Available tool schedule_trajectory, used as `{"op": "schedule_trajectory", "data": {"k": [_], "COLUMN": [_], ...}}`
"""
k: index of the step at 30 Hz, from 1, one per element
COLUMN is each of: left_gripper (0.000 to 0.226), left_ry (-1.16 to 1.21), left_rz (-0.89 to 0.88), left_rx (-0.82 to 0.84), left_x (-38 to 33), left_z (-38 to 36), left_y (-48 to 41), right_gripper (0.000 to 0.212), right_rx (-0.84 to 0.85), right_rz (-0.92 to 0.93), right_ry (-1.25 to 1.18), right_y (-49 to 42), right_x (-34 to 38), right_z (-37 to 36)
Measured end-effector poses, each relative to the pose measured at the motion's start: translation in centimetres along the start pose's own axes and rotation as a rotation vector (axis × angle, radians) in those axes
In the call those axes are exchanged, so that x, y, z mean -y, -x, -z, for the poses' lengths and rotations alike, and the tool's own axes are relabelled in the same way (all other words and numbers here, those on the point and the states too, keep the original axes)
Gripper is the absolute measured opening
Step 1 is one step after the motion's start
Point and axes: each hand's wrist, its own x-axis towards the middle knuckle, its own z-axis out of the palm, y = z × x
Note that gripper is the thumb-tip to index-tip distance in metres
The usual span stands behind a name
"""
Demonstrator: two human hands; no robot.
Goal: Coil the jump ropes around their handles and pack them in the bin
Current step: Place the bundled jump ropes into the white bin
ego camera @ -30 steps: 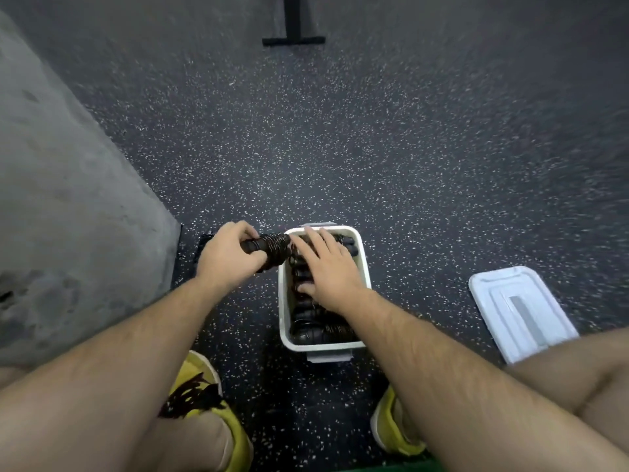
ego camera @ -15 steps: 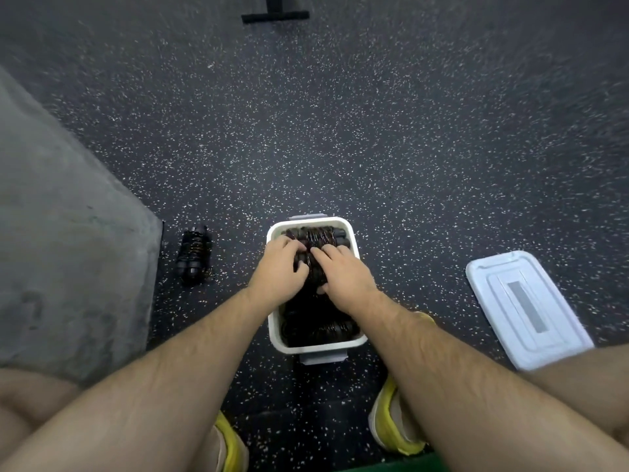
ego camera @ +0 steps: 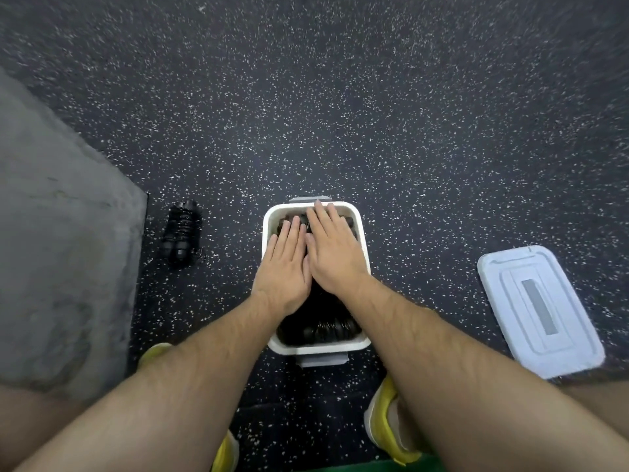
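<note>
The left hand (ego camera: 284, 267) and the right hand (ego camera: 335, 250) lie side by side, palms down and released. Their fingers are straight and press flat on the packed ropes (ego camera: 326, 330) inside the white bin (ego camera: 365, 260). The right hand's fingertips reach the bin's far rim. The bin's side walls stand just outside each hand, so there is little room sideways.

Toward the wrists, dark coils show against the near wall. The ropes under the palms are hidden, and how many the bin holds cannot be told.

Left of the left hand, apart from the bin, a loose coiled rope (ego camera: 180, 233) lies on the speckled floor (ego camera: 340, 114), near the edge of a grey slab (ego camera: 61, 250). Right of the right hand, well apart, the lid (ego camera: 539, 311) lies flat, with open floor between. Beyond the fingertips the floor runs open to the frame's top.

Below the forearms, yellow shoes (ego camera: 384, 424) are partly covered and cut off.
</note>
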Motion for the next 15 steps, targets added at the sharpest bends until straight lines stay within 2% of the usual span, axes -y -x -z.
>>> {"op": "schedule_trajectory", "data": {"k": [6, 15], "left_gripper": [0.062, 0.061], "left_ry": [-0.120, -0.120], "left_rz": [0.006, 0.035], "left_rx": [0.025, 0.171], "left_x": [-0.1, -0.7], "left_z": [-0.8, 0.2], "left_y": [-0.2, -1.4], "right_gripper": [0.058, 0.060], "right_rx": [0.034, 0.196], "right_rz": [0.010, -0.012], "right_ry": [0.141, 0.125], "right_y": [-0.3, -1.3], "right_x": [-0.9, -2.2], "right_z": [-3.6, -5.0]}}
